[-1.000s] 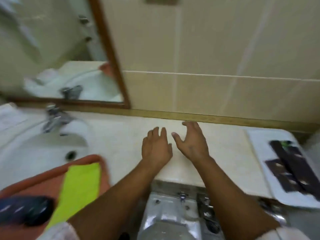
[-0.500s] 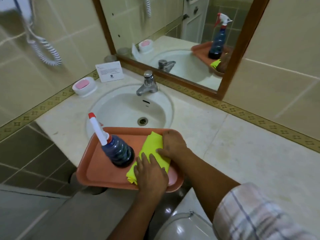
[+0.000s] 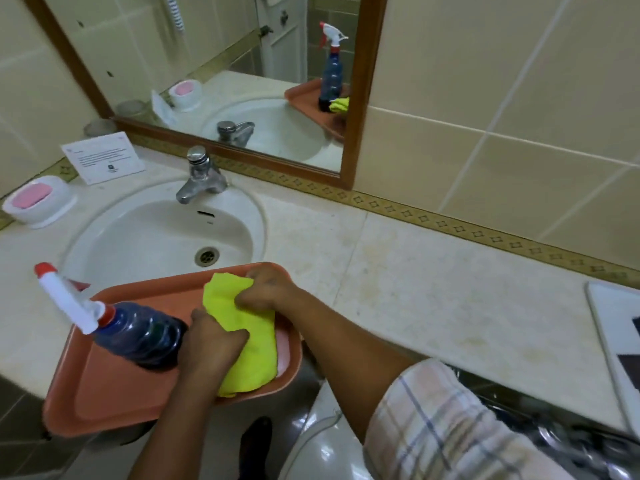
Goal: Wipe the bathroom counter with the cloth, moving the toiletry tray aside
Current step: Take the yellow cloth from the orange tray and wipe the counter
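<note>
Over the orange tray (image 3: 114, 407) at the worktop (image 3: 433, 289) edge, your left hand (image 3: 211, 344) and right hand (image 3: 266, 285) both pinch the yellow cloth (image 3: 249, 341) with clenched fingers (image 3: 242, 299), lifting it clear beside the spray bottle (image 3: 138, 337), probably for wiping.

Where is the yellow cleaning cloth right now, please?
In the head view, the yellow cleaning cloth lies at the right end of the orange plastic tray, beside the dark blue spray bottle, under both hands.

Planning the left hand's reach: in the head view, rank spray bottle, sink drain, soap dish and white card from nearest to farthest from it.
From the left hand:
1. Spray bottle, touching, left.
2. Sink drain, beyond the tray.
3. Soap dish, far left.
4. White card, by the mirror.
</note>
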Available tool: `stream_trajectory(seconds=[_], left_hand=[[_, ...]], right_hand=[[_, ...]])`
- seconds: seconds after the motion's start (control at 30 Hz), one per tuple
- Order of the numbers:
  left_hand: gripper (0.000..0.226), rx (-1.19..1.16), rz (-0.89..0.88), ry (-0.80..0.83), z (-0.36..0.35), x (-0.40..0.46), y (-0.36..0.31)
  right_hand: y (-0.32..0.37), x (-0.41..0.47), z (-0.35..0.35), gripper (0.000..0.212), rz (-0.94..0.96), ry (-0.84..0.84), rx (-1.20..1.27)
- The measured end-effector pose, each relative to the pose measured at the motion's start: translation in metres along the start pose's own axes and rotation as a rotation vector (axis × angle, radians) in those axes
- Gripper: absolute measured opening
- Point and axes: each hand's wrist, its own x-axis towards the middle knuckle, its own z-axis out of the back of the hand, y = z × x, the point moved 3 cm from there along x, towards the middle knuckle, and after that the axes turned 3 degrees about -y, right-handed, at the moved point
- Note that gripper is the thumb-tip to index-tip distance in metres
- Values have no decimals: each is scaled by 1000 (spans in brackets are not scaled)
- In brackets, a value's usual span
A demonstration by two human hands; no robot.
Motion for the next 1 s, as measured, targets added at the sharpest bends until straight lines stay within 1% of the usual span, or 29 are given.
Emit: stream_trajectory(seconds=[0.07, 0.13, 0.2, 0.23, 0.3, 0.37, 0.43, 0.5, 0.53, 0.57, 0.6, 0.63, 0.67, 0.73, 0.77, 0.8, 0.87, 0.9, 0.93, 1.0], left_hand=[[62, -134, -83, 46, 7, -4, -7], [50, -287, -136, 163, 7, -13, -24], [41, -518, -129, 378, -7, -30, -45], [43, -605, -104, 503, -20, -40, -56], [53, -635, -42, 695, -53, -61, -77], [56, -558, -58, 778, -90, -79, -97], [50, -483, -112, 780, -124, -91, -118], [47, -431, -196, 778, -154, -100, -138], [46, -379, -268, 775, -167, -105, -150], [44, -281, -377, 732, -173, -106, -162], [41, -155, -508, 637, -179, -105, -172], [39, -53, -626, 495, -181, -98, -181], [40, -7, -698, 355, -179, -86, -189], [47, -16, -752, 172, -169, -47, -201], [50, 29, -786, 129, -165, -23, -206], [54, 136, -827, 123, -162, 1, -208], [58, 364, -906, 162, -159, 42, -208], [57, 437, -929, 169, -159, 58, -207], [55, 477, -955, 166, -159, 68, -206], [55, 486, -1004, 141, -159, 76, -205]], right_hand=[[-8, -8, 22, 29, -43, -59, 170], [-26, -19, 47, 21, -80, -97, 257], [-56, -36, 72, 24, -137, -149, 319], [-75, -47, 85, 29, -184, -184, 360], [-119, -70, 107, 38, -295, -269, 439], [-163, -93, 126, 32, -392, -362, 450], [-197, -112, 143, 23, -457, -446, 429], [-224, -125, 163, 23, -492, -530, 414], [-237, -130, 175, 28, -511, -581, 418], [-246, -134, 185, 39, -532, -634, 397], [-254, -139, 192, 55, -556, -695, 312], [-259, -144, 195, 68, -574, -761, 172], [-260, -148, 193, 77, -569, -827, 25], [-251, -148, 169, 79, -495, -918, -161], [-248, -144, 152, 76, -464, -905, -211], [-247, -138, 135, 75, -457, -861, -247], [-250, -126, 109, 74, -495, -775, -310], [-255, -120, 104, 74, -512, -754, -349], [-259, -115, 104, 74, -521, -745, -381], [-266, -106, 113, 72, -513, -746, -426]])
